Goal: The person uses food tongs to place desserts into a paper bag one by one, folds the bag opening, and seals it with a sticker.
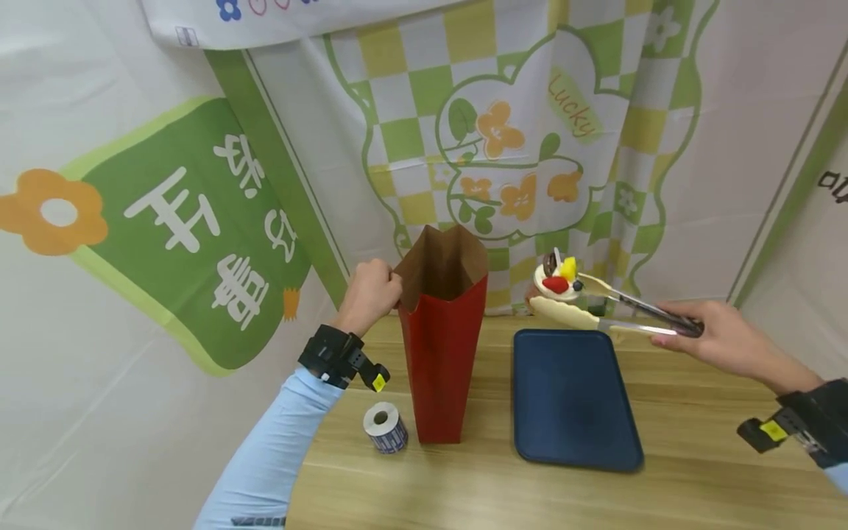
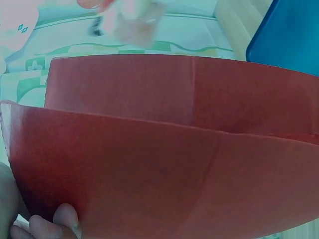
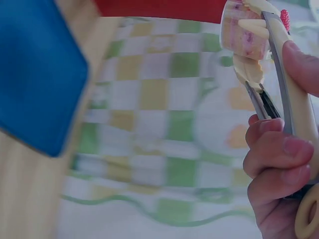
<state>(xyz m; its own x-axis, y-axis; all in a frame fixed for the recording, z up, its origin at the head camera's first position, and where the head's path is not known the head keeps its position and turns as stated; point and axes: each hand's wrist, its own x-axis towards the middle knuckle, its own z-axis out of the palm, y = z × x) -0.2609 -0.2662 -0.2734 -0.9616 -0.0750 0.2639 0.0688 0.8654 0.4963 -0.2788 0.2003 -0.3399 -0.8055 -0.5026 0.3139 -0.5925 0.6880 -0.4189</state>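
A tall red paper bag [image 1: 442, 361], brown inside, stands upright with its mouth open. My left hand [image 1: 373, 293] pinches the left side of its rim; in the left wrist view the fingertips [image 2: 65, 216] bend over the red paper. My right hand [image 1: 725, 342] grips a pair of tongs [image 1: 636, 313] with cream-coloured tips. Between those tips is a small dessert cup [image 1: 558, 281] topped with cream, a strawberry, yellow fruit and a dark biscuit. The cup hangs in the air to the right of the bag. Its layered pink and cream side [image 3: 244, 32] shows in the right wrist view.
A dark blue tray [image 1: 573, 397] lies on the wooden table [image 1: 464, 486], right of the bag and below the tongs. A roll of labels [image 1: 386, 427] stands just left of the bag's base. Behind hangs a checked green and yellow cloth [image 1: 411, 110].
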